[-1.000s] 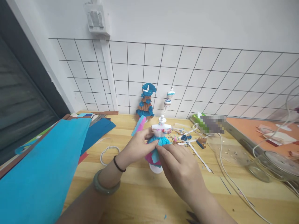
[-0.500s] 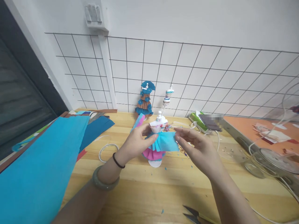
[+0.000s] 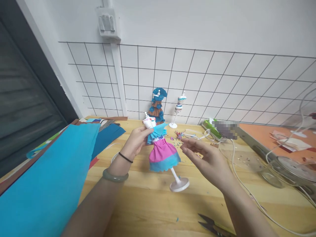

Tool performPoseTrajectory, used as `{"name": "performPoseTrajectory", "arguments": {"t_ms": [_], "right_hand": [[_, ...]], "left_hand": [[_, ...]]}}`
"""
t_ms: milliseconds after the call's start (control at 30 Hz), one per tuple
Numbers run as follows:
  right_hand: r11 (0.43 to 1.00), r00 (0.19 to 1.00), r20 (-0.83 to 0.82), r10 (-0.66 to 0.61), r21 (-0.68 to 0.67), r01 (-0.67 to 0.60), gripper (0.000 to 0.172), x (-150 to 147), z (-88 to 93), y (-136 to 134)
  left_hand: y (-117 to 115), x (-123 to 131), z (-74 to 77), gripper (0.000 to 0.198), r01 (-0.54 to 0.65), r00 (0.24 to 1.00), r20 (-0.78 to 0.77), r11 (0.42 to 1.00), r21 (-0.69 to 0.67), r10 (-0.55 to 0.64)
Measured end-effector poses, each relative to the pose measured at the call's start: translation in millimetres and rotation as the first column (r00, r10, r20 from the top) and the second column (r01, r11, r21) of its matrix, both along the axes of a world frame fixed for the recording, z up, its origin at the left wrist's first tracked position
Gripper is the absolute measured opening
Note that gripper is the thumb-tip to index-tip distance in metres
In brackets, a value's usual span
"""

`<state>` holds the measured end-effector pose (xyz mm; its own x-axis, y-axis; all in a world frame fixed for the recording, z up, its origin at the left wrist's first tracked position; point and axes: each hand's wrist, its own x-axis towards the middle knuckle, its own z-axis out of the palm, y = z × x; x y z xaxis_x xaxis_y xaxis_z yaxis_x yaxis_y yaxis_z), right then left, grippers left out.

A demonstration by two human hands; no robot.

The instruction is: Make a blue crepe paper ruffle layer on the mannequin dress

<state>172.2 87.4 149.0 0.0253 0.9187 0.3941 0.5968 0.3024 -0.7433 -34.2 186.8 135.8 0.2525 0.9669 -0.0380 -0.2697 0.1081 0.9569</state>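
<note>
My left hand (image 3: 136,141) grips a small dress-form mannequin (image 3: 149,122) by its upper body and pinches a pleated light-blue crepe paper strip (image 3: 158,130) around its waist. The mannequin leans, its top to the left, and its round white base (image 3: 179,185) is tilted. Below the strip it wears a pink paper skirt (image 3: 163,150) with a scalloped blue hem. My right hand (image 3: 204,158) is to the right of the skirt, apart from it, fingers loosely curved and thumb slightly away, with nothing visible between them.
Behind stand a mannequin in a blue and brown paper dress (image 3: 157,107) and a bare white mannequin (image 3: 179,107). Blue paper sheets (image 3: 56,164) lie at left. Scissors (image 3: 212,225) are at the front edge, a clear jar (image 3: 274,174) and white cable (image 3: 239,177) at right.
The mannequin has been lifted and tilted, its top shifting left and its base swinging right. My right hand has let go of the blue strip's end.
</note>
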Motion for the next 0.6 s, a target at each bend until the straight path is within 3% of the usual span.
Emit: {"name": "performPoseTrajectory", "arguments": {"t_ms": [133, 233, 400, 500, 600], "right_hand": [[0.999, 0.997, 0.069, -0.03, 0.043, 0.027, 0.03, -5.8, 1.1, -10.8], [0.998, 0.99, 0.134, -0.051, 0.031, 0.047, 0.03, -0.2, -11.4, -16.7], [0.991, 0.933, 0.351, -0.082, -0.069, 0.113, 0.032, 33.0, -61.6, -42.5], [0.982, 0.829, 0.548, -0.109, -0.069, 0.175, 0.028, 59.2, -93.7, -74.7], [0.997, 0.741, 0.672, 0.008, -0.063, 0.047, 0.025, 81.7, -124.0, -107.5]], "left_hand": [[7.0, -3.4, -6.4, 0.023, 0.04, 0.998, 0.04, 0.999, -0.035, -0.039], [11.3, -4.0, -9.8, 0.022, 0.048, 0.998, 0.048, 0.998, -0.033, -0.047], [12.1, -3.3, -7.1, 0.017, 0.039, 0.998, 0.054, 0.998, -0.047, -0.036], [11.2, -2.8, -4.7, 0.013, 0.03, 0.998, 0.063, 0.998, -0.055, -0.026], [10.8, -1.7, -4.4, 0.013, 0.034, 0.997, 0.068, 0.997, -0.065, -0.03]]}}
